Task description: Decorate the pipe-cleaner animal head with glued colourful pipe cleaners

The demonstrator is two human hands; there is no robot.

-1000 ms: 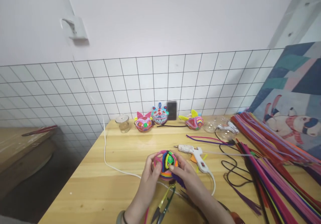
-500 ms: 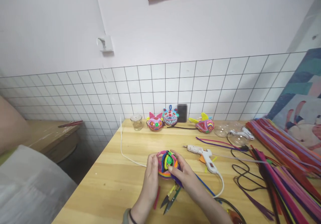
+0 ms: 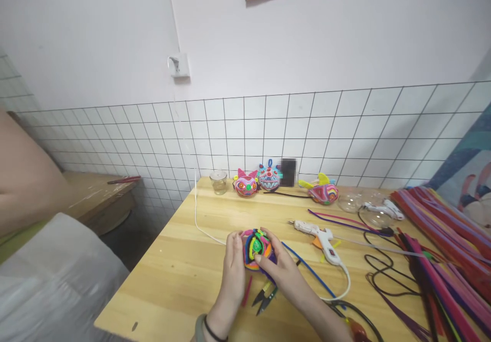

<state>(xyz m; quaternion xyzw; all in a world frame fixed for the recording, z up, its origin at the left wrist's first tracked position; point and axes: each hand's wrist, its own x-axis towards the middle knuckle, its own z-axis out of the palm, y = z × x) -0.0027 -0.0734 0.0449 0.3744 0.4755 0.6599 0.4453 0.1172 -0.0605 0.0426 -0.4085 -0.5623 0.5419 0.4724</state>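
A round craft ball wrapped in many-coloured pipe cleaners (image 3: 256,247) rests just above the wooden table (image 3: 184,275). My left hand (image 3: 233,265) cups its left side with fingers curled against it. My right hand (image 3: 282,268) holds its right side, thumb and fingers pressed on the front by a green and yellow spiral. A blue pipe cleaner (image 3: 307,269) trails from the ball towards the right. Small snips with green handles (image 3: 264,296) lie on the table under my hands.
A white glue gun (image 3: 320,233) lies right of the ball with its cord looping. Three finished colourful craft heads (image 3: 268,177), a small glass jar (image 3: 218,181) and clear half spheres (image 3: 351,201) stand by the tiled wall. Bundled pipe cleaners (image 3: 441,229) fill the right. Another person's arm (image 3: 26,178) shows at left.
The camera has swung left and up, so the table sits further right and a person's arm appears at left. Both hands still hold the ball, which has turned slightly.
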